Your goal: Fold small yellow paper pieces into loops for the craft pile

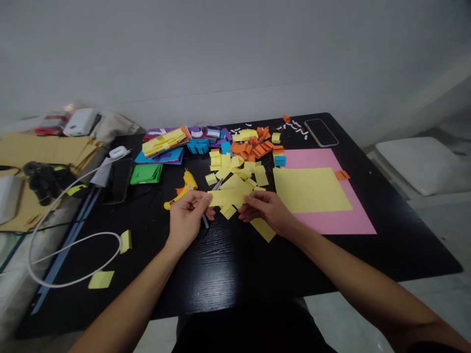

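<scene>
I see my left hand (187, 215) and right hand (267, 211) each pinching one end of a yellow paper strip (228, 197), fingertips closed on it. A glue gun (183, 189) lies just beyond my left fingers.

A home craft corner: black table (235, 274) strewn with cut paper pieces (243, 147), glue gun (184, 189).

On the table (235, 264), the glue gun (183, 190) lies left of the paper strip (230, 197), large sheet (311, 189) right, phone (321, 132) behind.
</scene>
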A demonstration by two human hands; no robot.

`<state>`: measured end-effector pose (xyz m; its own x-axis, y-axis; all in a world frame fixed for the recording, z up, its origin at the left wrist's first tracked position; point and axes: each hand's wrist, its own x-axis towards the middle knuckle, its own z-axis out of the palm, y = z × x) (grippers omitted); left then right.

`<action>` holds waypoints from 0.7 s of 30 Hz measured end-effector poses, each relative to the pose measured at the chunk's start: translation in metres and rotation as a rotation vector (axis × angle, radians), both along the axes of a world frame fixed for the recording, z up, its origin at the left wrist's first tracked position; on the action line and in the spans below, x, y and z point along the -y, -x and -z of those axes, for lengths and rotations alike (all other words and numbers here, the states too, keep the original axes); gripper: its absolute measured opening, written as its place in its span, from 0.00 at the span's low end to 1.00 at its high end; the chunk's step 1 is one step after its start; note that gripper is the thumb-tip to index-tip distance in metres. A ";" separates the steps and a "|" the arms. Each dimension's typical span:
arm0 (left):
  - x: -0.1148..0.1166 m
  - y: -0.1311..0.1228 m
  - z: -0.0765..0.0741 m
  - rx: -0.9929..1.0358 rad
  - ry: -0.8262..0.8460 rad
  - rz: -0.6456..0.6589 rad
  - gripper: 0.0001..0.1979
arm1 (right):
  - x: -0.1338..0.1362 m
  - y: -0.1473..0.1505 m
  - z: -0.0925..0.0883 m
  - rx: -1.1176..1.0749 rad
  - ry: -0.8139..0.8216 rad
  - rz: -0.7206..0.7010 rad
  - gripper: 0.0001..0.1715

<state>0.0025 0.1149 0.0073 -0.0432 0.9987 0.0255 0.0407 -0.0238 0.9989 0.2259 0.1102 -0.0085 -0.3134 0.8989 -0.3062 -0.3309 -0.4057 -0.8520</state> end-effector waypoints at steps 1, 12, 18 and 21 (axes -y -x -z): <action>0.000 0.000 0.000 0.002 0.003 -0.003 0.08 | 0.000 0.000 0.000 -0.001 0.000 0.002 0.22; -0.002 0.002 0.004 0.123 0.148 0.058 0.09 | -0.001 -0.001 0.005 0.015 -0.085 0.086 0.20; -0.002 0.000 0.008 0.144 0.162 0.024 0.09 | 0.006 0.005 0.004 0.058 -0.287 0.190 0.30; -0.001 -0.001 0.008 0.169 0.168 0.040 0.10 | 0.009 0.005 0.003 0.093 -0.372 0.214 0.22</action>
<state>0.0036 0.1156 -0.0009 0.0069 0.9893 -0.1456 -0.1247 0.1453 0.9815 0.2206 0.1017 -0.0118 -0.0945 0.9950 0.0330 -0.2894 0.0043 -0.9572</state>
